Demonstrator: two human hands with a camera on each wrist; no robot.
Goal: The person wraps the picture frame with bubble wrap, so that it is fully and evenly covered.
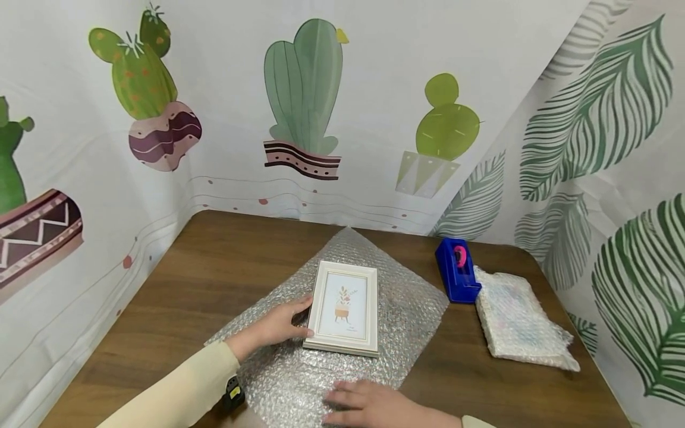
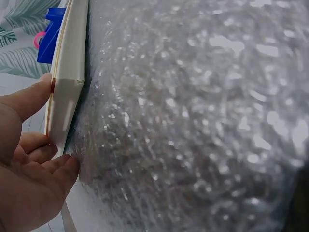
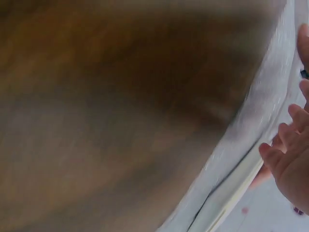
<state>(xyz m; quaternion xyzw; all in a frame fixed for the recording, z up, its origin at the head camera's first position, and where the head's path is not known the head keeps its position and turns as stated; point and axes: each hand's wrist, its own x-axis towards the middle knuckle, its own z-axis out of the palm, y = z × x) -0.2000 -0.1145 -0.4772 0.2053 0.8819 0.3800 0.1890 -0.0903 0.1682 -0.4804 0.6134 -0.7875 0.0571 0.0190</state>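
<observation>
Frame (image 1: 344,308) — left hand (image 1: 280,324) grips edge — wrap (image 1: 409,312) outspread

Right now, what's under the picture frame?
The picture frame sits on bubble wrap spread over the wooden table; wrap shows around it. The patch directly beneath is covered; anything else there can't be seen.

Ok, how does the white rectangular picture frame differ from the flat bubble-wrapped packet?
The white rectangular picture frame is uncovered, its plant print clear; the flat bubble-wrapped packet shows only blurred colours. The frame has straight edges; the packet's are ragged. The frame sits on the silvery bubble-wrap sheet, the packet on the brown wooden table. Both are flattish.
</observation>
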